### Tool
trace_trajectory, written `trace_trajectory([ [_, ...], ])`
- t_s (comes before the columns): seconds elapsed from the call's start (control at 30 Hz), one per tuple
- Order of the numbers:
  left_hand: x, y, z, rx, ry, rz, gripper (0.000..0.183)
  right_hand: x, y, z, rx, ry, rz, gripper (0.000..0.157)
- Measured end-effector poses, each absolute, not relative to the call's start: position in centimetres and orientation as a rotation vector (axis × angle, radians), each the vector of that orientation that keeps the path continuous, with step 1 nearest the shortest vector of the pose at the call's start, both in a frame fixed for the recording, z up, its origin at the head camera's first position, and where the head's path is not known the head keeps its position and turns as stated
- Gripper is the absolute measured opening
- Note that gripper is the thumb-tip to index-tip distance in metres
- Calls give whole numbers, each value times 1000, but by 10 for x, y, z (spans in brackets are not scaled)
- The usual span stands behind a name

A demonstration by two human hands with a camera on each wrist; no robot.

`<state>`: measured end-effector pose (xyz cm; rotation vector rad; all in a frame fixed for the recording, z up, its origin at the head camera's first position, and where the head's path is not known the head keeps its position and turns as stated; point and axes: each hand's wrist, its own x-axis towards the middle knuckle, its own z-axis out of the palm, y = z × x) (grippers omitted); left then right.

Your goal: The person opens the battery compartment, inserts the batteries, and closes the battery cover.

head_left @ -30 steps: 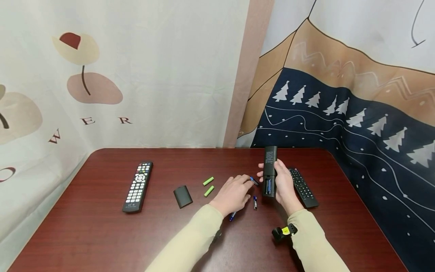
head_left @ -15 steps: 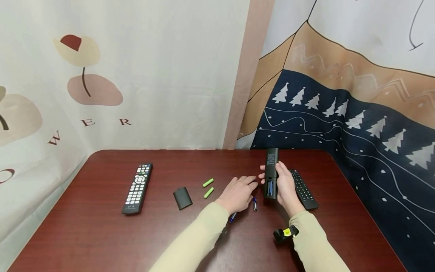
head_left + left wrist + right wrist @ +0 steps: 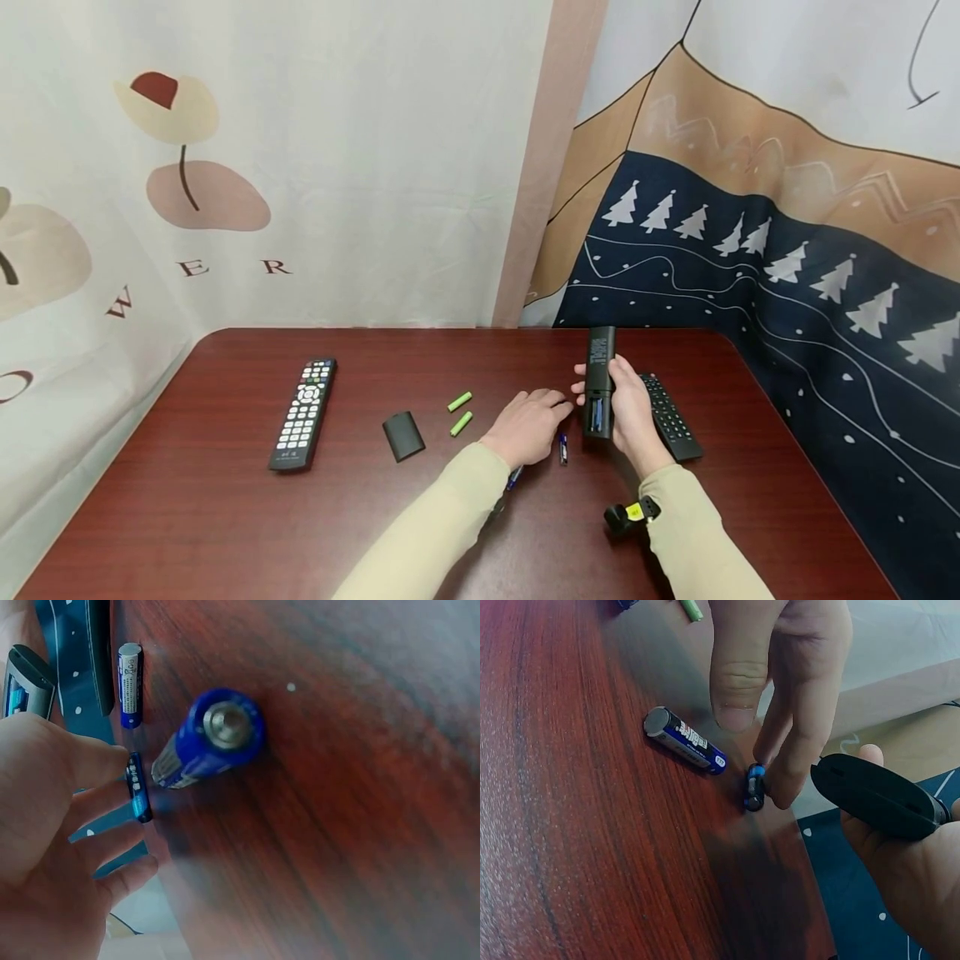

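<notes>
My right hand (image 3: pixel 632 408) holds a black remote control (image 3: pixel 599 367) back side up, its battery compartment uncovered with blue battery (image 3: pixel 597 414) showing inside. Left of it, my left hand (image 3: pixel 527 427) reaches down to a blue battery (image 3: pixel 754 786) lying on the table. Its fingers are beside that battery and its thumb (image 3: pixel 739 697) is a little apart from it in the right wrist view; in the head view the hand hides it. A second blue battery (image 3: pixel 563 448) lies nearer the front, and a third (image 3: pixel 513 477) is partly under the left wrist.
Two green batteries (image 3: pixel 461 423) and a black battery cover (image 3: pixel 404 436) lie left of the left hand. A black remote with white buttons (image 3: pixel 303 414) rests farther left. Another black remote (image 3: pixel 670 417) lies just right of the right hand on the brown table (image 3: pixel 225 517).
My left hand has shifted slightly right over the blue battery, covering it in the head view. The right hand and its remote have moved very slightly right.
</notes>
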<state>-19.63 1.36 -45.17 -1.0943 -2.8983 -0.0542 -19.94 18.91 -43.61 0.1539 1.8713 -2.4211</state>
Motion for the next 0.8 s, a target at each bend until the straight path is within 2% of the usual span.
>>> trace_trajectory([
  [0.3,-198,8,-453,-1105,-2850,-80,28,-201,189,-436,203,1868,-2393,48],
  [0.8,-204,-5,-450,-1118,-2903,-172,33,-200,184,-434,192,1839,-2387,49],
])
